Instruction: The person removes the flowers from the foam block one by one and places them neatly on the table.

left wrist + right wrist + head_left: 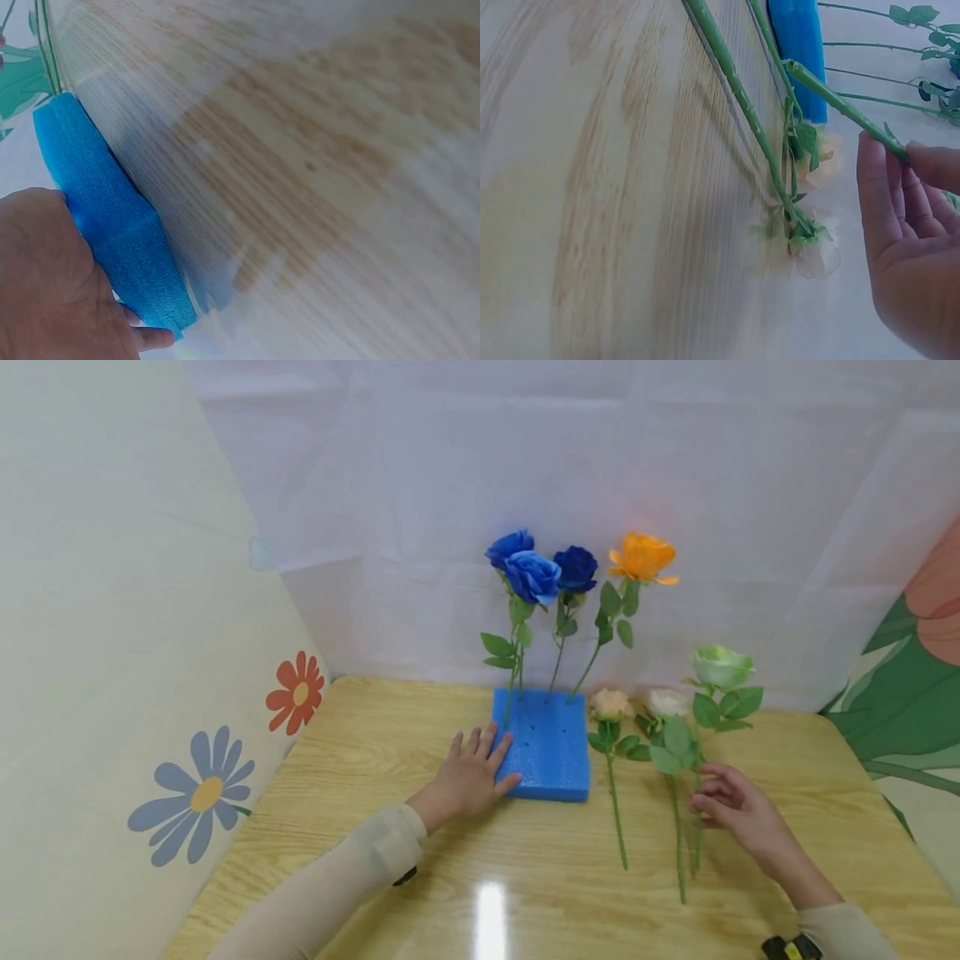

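Observation:
A blue foam block (543,752) lies on the table, with two lighter blue roses (532,577), a dark blue rose (576,568) and an orange rose (643,557) standing in its far part. My left hand (471,772) rests with spread fingers on the block's left edge; in the left wrist view the thumb side lies against the foam (112,217). Between thumb and fingers, my right hand (738,814) pinches the stem of a pale green rose (722,667), held above the table. Its cut stem end (799,71) points toward the block in the right wrist view.
A peach rose (611,704) and a white rose (667,703) lie on the table between the block and my right hand. Small holes show in the block's top. A white cloth (450,485) hangs behind the wooden table (360,760).

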The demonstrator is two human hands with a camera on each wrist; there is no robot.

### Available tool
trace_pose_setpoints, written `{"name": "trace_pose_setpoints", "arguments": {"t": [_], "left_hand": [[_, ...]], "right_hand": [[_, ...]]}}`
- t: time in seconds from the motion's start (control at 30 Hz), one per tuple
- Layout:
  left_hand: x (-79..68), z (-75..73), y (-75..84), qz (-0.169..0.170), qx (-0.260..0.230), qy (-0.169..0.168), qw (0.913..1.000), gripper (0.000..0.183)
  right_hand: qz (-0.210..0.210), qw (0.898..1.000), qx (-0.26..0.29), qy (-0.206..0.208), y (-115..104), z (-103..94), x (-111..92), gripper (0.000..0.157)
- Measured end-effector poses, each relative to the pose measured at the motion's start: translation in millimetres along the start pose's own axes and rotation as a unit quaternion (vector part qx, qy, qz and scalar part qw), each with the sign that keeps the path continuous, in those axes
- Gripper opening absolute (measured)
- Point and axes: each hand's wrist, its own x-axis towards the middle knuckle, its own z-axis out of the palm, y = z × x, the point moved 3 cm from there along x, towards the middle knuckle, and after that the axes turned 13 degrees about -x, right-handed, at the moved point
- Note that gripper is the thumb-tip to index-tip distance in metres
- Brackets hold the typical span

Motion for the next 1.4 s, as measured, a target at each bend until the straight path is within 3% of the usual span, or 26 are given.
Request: {"name": "trace_pose_setpoints", "arguments": {"t": [0.5,0.7,1.07,1.4], "left_hand": [[2.1,4.1,-2.0,0.004,-0.001,-0.002,1.0000,0.078],[2.6,5.0,-2.8,0.003,0.002,0.000,1.0000,0.079],[4.0,5.6,-4.1,0.002,-0.001,0.001,1.0000,0.079],[4.8,6.7,-5.2,0.001,-0.004,0.001,1.0000,0.079]], "right_hand": [[0.071,0.997,-0.015,-0.020,12,-12.7,1,0.036],[0.073,0.997,-0.019,-0.024,15,-17.8,2,0.035],[0.098,0.994,-0.039,-0.036,22,-24.6,4,0.051],[0.109,0.992,-0.036,-0.045,34,-31.8,6,0.048]]}}
